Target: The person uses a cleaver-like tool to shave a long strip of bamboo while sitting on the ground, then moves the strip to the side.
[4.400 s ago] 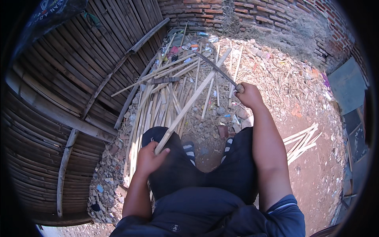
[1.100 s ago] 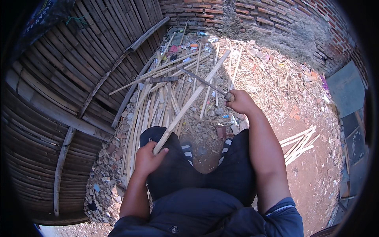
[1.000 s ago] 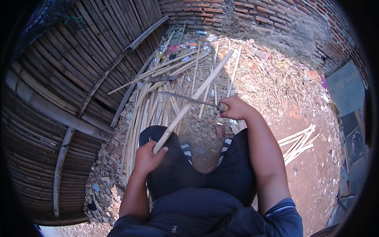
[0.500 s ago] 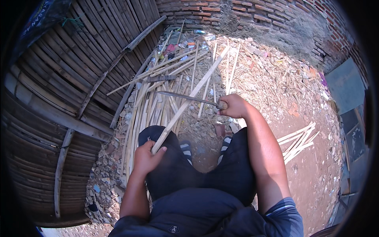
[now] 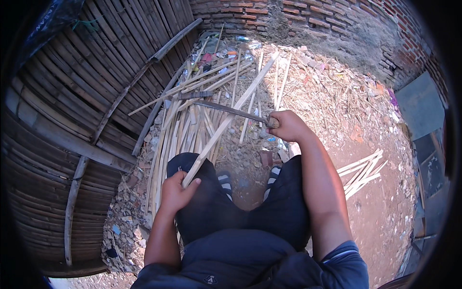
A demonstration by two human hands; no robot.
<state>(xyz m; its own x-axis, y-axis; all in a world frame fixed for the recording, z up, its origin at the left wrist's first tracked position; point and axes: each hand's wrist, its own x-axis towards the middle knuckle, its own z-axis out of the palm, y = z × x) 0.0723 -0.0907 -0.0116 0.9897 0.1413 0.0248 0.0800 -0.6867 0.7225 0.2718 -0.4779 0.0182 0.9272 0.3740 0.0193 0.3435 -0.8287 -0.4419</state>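
Fingers of the left hand [image 5: 177, 192] curl around the near end of a long bamboo slat [image 5: 230, 118], which rests on the left knee and slants away over a pile of split bamboo strips [image 5: 185, 132]. Right hand [image 5: 287, 126] is closed in a fist on the handle of a long dark blade [image 5: 226, 110], laid across the slat. Bamboo fence [image 5: 82, 101] stands left, brick wall [image 5: 308, 12] beyond.

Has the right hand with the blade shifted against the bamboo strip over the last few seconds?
Yes. The right hand has drawn back toward the knees, bringing the blade lower along the bamboo strip held by the left hand.
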